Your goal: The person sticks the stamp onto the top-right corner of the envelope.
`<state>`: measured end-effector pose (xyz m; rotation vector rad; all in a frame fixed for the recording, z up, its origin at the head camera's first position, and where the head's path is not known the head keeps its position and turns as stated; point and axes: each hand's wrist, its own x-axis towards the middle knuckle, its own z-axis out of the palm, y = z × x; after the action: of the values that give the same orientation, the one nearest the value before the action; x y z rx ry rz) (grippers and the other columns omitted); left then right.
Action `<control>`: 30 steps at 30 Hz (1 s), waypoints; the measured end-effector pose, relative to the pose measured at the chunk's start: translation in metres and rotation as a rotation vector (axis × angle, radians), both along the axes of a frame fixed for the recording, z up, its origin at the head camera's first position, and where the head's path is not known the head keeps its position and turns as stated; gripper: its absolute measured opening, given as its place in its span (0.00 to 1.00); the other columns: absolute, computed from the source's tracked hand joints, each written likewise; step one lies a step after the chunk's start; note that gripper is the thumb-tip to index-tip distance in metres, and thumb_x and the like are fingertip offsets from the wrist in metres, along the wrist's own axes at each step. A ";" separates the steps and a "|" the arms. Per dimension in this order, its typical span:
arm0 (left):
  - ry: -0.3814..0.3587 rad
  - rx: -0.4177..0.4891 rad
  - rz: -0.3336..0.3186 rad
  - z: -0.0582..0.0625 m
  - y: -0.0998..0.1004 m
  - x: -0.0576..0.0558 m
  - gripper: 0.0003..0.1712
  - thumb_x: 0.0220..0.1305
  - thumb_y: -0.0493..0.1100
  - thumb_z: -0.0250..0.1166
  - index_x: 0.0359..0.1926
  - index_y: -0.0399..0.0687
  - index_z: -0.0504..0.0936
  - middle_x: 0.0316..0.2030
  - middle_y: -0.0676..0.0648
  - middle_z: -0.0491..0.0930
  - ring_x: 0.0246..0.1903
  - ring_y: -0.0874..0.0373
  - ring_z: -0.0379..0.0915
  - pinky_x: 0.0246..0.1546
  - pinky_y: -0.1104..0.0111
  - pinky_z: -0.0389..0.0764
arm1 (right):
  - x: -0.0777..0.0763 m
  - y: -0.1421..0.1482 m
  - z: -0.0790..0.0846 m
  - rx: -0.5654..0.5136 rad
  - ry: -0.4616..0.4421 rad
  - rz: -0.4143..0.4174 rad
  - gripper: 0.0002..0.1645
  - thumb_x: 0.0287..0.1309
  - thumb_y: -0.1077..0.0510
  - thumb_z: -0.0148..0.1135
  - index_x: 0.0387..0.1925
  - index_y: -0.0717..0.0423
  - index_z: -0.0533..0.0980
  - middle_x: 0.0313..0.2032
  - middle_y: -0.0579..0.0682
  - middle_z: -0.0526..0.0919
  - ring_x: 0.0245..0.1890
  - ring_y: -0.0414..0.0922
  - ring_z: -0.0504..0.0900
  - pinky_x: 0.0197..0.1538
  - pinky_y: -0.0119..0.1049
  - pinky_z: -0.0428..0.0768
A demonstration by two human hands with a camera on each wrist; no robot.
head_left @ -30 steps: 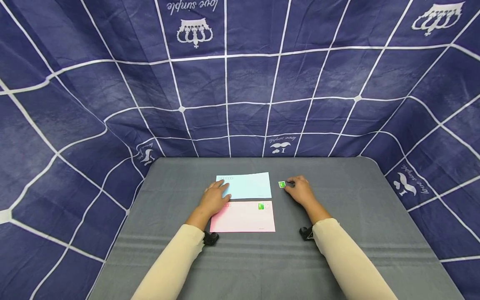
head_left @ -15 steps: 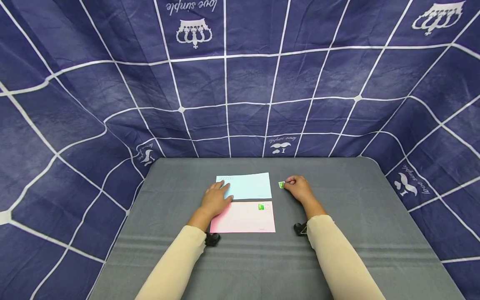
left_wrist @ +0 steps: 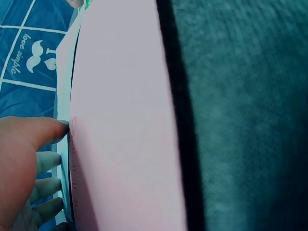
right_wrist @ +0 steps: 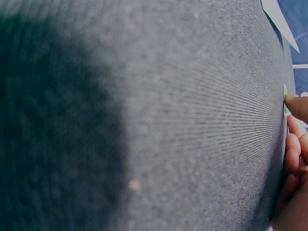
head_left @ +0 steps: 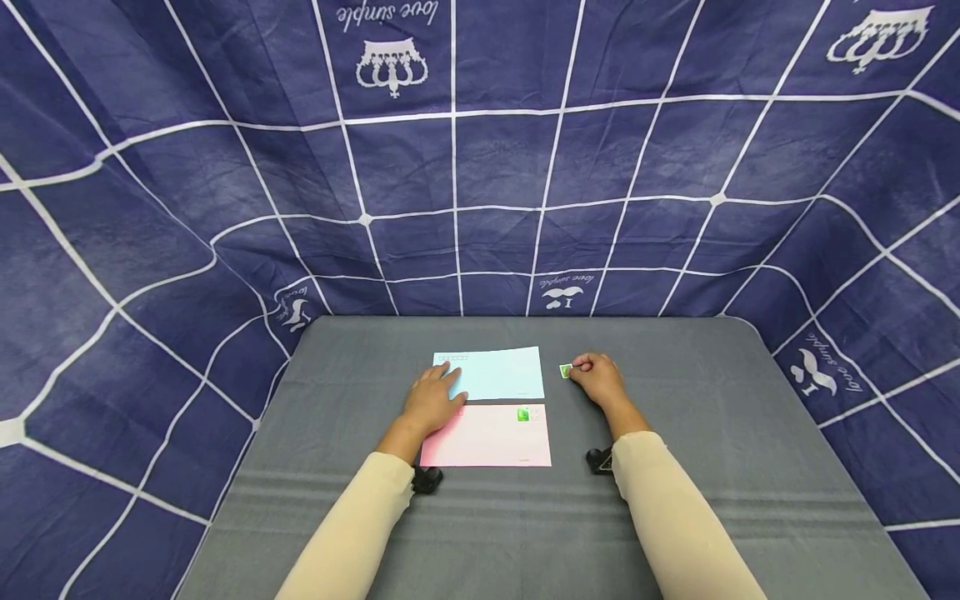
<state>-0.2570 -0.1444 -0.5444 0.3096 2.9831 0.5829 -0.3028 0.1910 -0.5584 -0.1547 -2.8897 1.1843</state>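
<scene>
On the light blue envelope (head_left: 498,372), the left hand (head_left: 433,400) rests flat with fingers spread, covering its left part. Its thumb reaches the gap beside the pink envelope (head_left: 487,442), which lies nearer the person. A green stamp (head_left: 523,414) sits in the pink envelope's upper right. To the right of the blue envelope, the right hand (head_left: 602,380) has thumb and forefinger at the right edge of another small green stamp (head_left: 566,371), pinching it. In the right wrist view the thumb overlaps this stamp (right_wrist: 286,101), and the other fingers are curled beneath.
The envelopes lie on a grey cloth-covered table (head_left: 510,533). A blue curtain (head_left: 495,158) with white grid lines rises behind the table and along both sides. Dark wrist camera mounts (head_left: 427,480) stick out at the sleeves' cuffs.
The right thumb and forefinger have closed together at the stamp's edge, and the right wrist has shifted slightly left. The left hand has slid a little; both envelopes stay put.
</scene>
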 end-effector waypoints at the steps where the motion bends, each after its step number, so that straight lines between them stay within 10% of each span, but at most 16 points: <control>1: -0.005 -0.001 0.002 0.000 0.000 0.000 0.34 0.72 0.55 0.59 0.74 0.47 0.69 0.75 0.40 0.62 0.76 0.41 0.56 0.74 0.44 0.60 | 0.000 0.000 0.000 -0.003 0.003 0.002 0.14 0.57 0.55 0.68 0.41 0.59 0.83 0.36 0.53 0.79 0.40 0.52 0.76 0.46 0.43 0.70; 30: -0.016 0.027 0.003 -0.007 -0.002 0.001 0.35 0.74 0.56 0.56 0.76 0.49 0.64 0.78 0.41 0.58 0.78 0.42 0.51 0.77 0.45 0.54 | 0.001 0.004 -0.001 -0.121 0.012 0.020 0.09 0.61 0.62 0.62 0.38 0.66 0.81 0.35 0.55 0.77 0.35 0.45 0.74 0.41 0.33 0.70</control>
<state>-0.2562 -0.1464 -0.5519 0.3002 2.9628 0.6238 -0.3017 0.1954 -0.5592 -0.1198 -2.8165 1.3595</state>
